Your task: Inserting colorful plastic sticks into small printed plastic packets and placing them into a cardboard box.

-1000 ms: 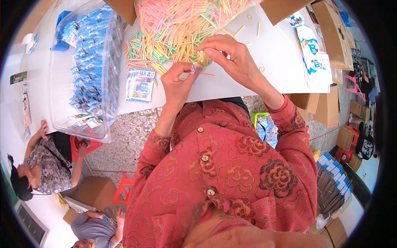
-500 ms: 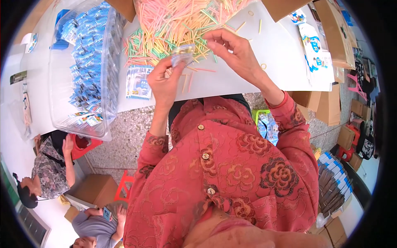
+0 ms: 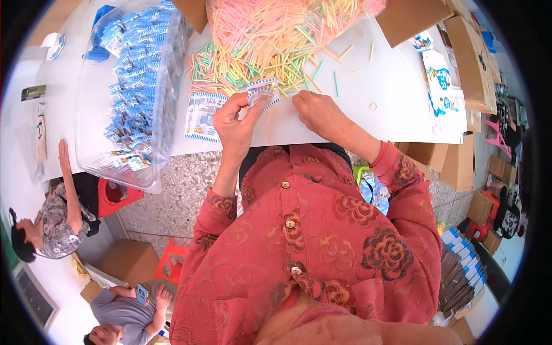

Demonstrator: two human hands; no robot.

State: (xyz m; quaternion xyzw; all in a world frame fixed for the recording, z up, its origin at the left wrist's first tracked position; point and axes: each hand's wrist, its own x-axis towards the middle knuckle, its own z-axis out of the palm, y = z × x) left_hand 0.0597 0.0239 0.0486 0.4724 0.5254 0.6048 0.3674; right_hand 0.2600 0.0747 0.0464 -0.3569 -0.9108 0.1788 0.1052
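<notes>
My left hand (image 3: 234, 123) is closed on a small blue-and-white packet (image 3: 263, 91), its fingers and thumb pinching the lower left side. To the right of it, my right hand (image 3: 323, 117) rests low over the table with curled fingers; whatever they hold, if anything, is hidden. Just beyond both hands spreads a heap of short thin sticks (image 3: 241, 68) in pink, yellow and green. Flat blue-and-white packets (image 3: 201, 117) lie on the table beside my left hand, partly overlapped by it.
At left stands a clear plastic bin (image 3: 92, 150) full of blue-striped packets (image 3: 138, 75). A clear bag of sticks (image 3: 270, 26) lies at the far side between cardboard flaps (image 3: 411, 20). White-and-blue packaging (image 3: 440, 86) is at right. Two people sit at lower left, near a red stool (image 3: 118, 198).
My right hand has come down toward the table and its fingers have curled in. The packet in my left hand now tilts upright. The view has shifted slightly; the seated person's arm at left has stretched out.
</notes>
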